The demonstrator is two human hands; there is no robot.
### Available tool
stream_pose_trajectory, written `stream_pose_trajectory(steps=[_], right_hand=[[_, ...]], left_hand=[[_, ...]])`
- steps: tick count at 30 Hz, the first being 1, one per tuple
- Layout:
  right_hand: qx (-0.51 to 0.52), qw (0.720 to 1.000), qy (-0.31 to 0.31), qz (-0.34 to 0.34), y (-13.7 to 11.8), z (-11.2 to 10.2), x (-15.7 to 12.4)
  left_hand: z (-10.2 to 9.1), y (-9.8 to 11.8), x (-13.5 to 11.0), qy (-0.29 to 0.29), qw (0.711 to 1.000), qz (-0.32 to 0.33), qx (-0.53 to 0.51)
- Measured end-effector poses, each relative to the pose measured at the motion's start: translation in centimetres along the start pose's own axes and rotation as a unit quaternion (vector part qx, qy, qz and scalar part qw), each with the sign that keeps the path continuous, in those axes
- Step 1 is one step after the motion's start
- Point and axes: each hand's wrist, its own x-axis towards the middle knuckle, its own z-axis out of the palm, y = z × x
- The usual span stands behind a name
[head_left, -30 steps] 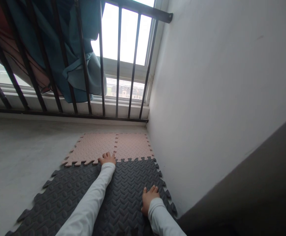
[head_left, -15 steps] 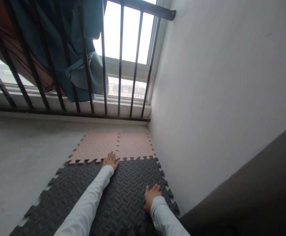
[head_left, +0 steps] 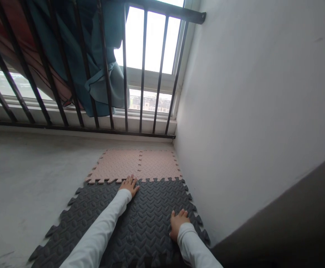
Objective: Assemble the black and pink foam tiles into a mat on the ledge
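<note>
Dark grey interlocking foam mats (head_left: 101, 219) lie on the concrete floor, joined at their far edge to two pink foam mats (head_left: 136, 165). My left hand (head_left: 129, 185) lies flat with fingers spread on the seam where the grey mats meet the pink ones. My right hand (head_left: 177, 222) rests flat, fingers stretched out, on the grey mat near its right toothed edge, close to the white wall (head_left: 248, 111). Both arms wear white sleeves. Neither hand holds anything.
A black barred railing (head_left: 106, 82) runs along the window at the far side, with teal and red cloth (head_left: 75, 56) hanging behind it. Bare concrete floor (head_left: 25, 186) spreads to the left. A dark band (head_left: 290, 216) covers the wall's lower right.
My left hand has drawn back slightly from the pink mat onto the seam and flattened. My right hand stays flat on the grey mat. The view has shifted a little leftward.
</note>
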Motion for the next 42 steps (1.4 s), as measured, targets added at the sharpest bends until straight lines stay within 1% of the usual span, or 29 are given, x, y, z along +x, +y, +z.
stream_pose_trajectory(steps=[2, 4, 8, 12, 15, 18, 20, 22, 23, 24, 26, 28, 30, 33, 37, 42], right_hand=[[-0.002, 1.0, -0.003, 0.001, 0.0, 0.0, 0.0], [-0.005, 1.0, -0.006, 0.004, 0.0, 0.0, 0.1], [-0.009, 1.0, -0.001, 0.004, -0.1, 0.2, 0.3], [-0.01, 1.0, 0.0, 0.007, -0.1, 0.4, 0.5], [-0.007, 1.0, 0.007, 0.005, 0.0, 0.5, 0.6], [-0.005, 1.0, 0.008, 0.003, 0.0, 0.5, 0.6], [-0.004, 1.0, 0.005, 0.005, 0.0, 0.5, 0.7], [-0.002, 1.0, 0.005, 0.007, 0.0, 0.5, 0.8], [-0.002, 1.0, 0.006, 0.007, 0.0, 0.5, 0.8], [-0.001, 1.0, 0.008, 0.007, -0.1, 0.6, 0.8], [-0.002, 1.0, 0.009, 0.007, -0.1, 0.6, 0.9], [-0.001, 1.0, 0.006, 0.006, -0.2, 0.5, 1.0], [0.0, 1.0, 0.001, 0.007, -0.2, 0.5, 1.1], [0.003, 1.0, 0.001, 0.006, -0.2, 0.5, 1.2], [0.006, 1.0, 0.007, 0.001, 0.0, 0.5, 1.2], [0.003, 1.0, 0.008, 0.009, -0.1, 0.5, 1.0]], left_hand=[[-0.2, -0.1, 0.1, -0.013, 1.0, 0.001, -0.011], [-0.2, -0.2, -0.3, -0.015, 1.0, 0.004, -0.012], [0.1, 0.0, -1.6, 0.01, 1.0, 0.008, 0.007], [0.4, 0.1, -2.4, 0.018, 1.0, 0.008, 0.021], [0.2, 0.0, -2.3, 0.005, 0.999, 0.015, 0.031], [-0.5, -0.2, -1.8, -0.008, 0.999, 0.02, 0.038], [-1.0, -0.5, -1.4, -0.01, 0.999, 0.029, 0.035], [-1.3, -1.1, -1.2, 0.0, 0.999, 0.037, 0.027], [-1.3, -1.6, -1.1, 0.016, 0.999, 0.028, 0.024], [-1.2, -2.1, -1.0, 0.038, 0.999, 0.005, 0.023], [-0.7, -3.4, -0.9, 0.081, 0.994, -0.068, 0.024], [-0.1, -4.8, -1.0, 0.097, 0.988, -0.119, 0.022], [0.7, -5.7, -1.1, 0.1, 0.988, -0.116, 0.019], [1.4, -6.1, -1.5, 0.11, 0.989, -0.098, 0.017], [1.2, -5.9, -2.1, 0.077, 0.991, -0.107, 0.023], [-0.5, -6.0, -2.0, 0.054, 0.994, -0.071, 0.063]])
